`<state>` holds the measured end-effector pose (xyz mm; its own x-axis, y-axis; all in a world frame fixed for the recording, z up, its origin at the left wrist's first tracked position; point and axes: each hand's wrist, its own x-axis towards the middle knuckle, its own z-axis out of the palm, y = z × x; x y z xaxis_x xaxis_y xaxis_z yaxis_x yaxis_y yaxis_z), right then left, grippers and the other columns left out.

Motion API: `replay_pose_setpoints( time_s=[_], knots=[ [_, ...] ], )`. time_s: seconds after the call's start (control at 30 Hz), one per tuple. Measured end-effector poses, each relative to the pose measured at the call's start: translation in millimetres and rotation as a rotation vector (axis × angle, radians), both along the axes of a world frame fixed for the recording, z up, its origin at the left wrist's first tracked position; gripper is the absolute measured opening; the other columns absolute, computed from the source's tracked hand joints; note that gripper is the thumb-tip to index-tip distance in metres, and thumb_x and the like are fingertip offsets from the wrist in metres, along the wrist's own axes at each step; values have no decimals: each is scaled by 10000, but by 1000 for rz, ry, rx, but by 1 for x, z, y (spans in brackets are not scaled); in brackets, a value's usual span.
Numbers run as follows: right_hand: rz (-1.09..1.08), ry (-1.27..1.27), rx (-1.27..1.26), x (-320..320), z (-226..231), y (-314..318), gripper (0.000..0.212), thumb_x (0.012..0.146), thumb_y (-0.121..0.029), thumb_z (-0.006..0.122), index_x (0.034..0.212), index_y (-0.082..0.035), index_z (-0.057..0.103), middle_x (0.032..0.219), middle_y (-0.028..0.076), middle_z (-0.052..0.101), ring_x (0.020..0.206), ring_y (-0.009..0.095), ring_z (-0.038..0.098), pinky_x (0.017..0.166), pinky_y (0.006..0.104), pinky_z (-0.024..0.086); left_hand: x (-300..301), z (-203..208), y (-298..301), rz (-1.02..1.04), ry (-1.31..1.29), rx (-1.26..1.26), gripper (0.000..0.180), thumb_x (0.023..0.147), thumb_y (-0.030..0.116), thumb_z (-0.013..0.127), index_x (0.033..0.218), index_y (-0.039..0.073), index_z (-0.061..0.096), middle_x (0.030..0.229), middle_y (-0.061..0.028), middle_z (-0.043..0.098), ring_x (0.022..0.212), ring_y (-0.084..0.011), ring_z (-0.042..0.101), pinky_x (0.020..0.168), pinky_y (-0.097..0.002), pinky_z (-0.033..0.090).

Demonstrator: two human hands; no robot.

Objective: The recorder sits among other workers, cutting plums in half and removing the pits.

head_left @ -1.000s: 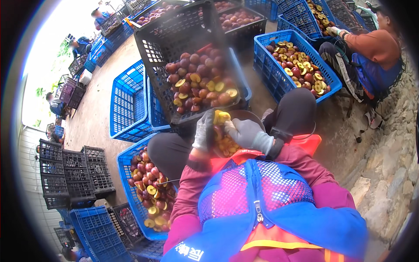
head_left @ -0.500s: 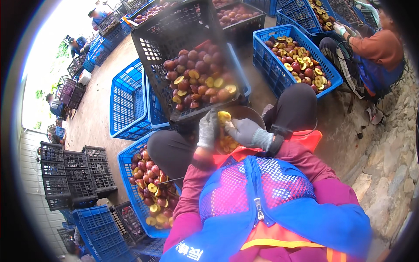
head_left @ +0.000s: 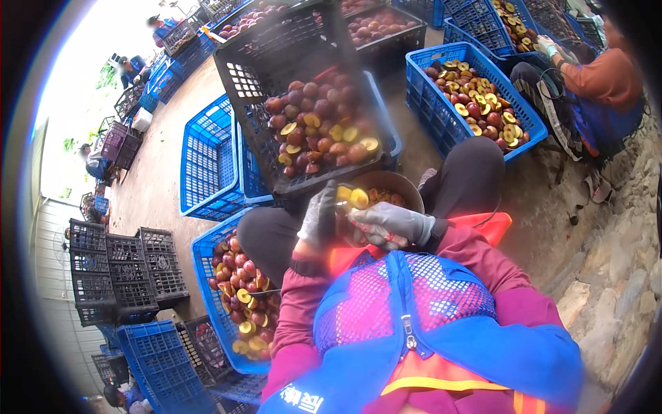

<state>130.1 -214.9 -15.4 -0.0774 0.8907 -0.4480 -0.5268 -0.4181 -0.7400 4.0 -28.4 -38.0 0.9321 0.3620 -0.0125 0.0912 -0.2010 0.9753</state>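
Note:
My left hand [head_left: 319, 215], in a grey-white glove, is closed on a cut plum [head_left: 358, 199] whose yellow flesh faces up. Beside it, my gloved right hand [head_left: 394, 224] has its fingers curled in; whatever it grips is hidden. Both hands are over the near side of a round bowl [head_left: 416, 194] between my knees, with small brown-red pieces inside. Just beyond the bowl, a tilted black crate [head_left: 241, 86] holds whole and halved plums [head_left: 324, 127].
By my left knee stands a blue crate [head_left: 201, 265] of plum halves; another blue crate [head_left: 417, 86] is at far right, near a seated co-worker [head_left: 600, 79]. Blue crates [head_left: 207, 159] stand left of the black one. A stone wall [head_left: 614, 276] runs along the right.
My right hand has drawn back from the fruit and turned, its fingers now curled. Yellow flesh shows at my left hand. More of the bowl is visible.

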Motion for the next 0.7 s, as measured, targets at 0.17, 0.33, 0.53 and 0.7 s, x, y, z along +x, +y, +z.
replay_pose_setpoints(
  time_s=[0.17,0.33,0.53,0.7],
  knots=[
    [-140,-757,301,-24,-26,15,394,1092,-406,596,1043,-22,665,749,24,661,645,133,646,543,341,480,-15,-12,14,330,55,-118,327,1121,332,568,1213,44,692,898,-35,691,680,-92,616,545,-282,495],
    [-418,-652,247,-13,-46,24,280,1102,-305,574,1161,-46,665,728,83,629,624,192,631,515,334,475,-51,-5,36,574,104,100,245,1089,244,628,1214,43,688,907,-56,689,730,-123,642,596,-281,521],
    [112,-1141,-60,30,-45,-12,485,1065,-464,457,1126,-67,727,1082,239,753,997,441,720,906,527,532,-164,35,113,610,823,706,553,1032,491,638,1313,17,683,1207,-223,733,1103,-347,716,966,-444,562],
    [-29,-1190,51,34,-68,-20,468,1039,-476,499,1130,-65,702,1054,239,740,984,449,704,875,546,529,-27,75,74,451,498,822,539,971,412,721,1322,6,673,1252,-243,714,1146,-408,695,988,-466,552]
  ],
)
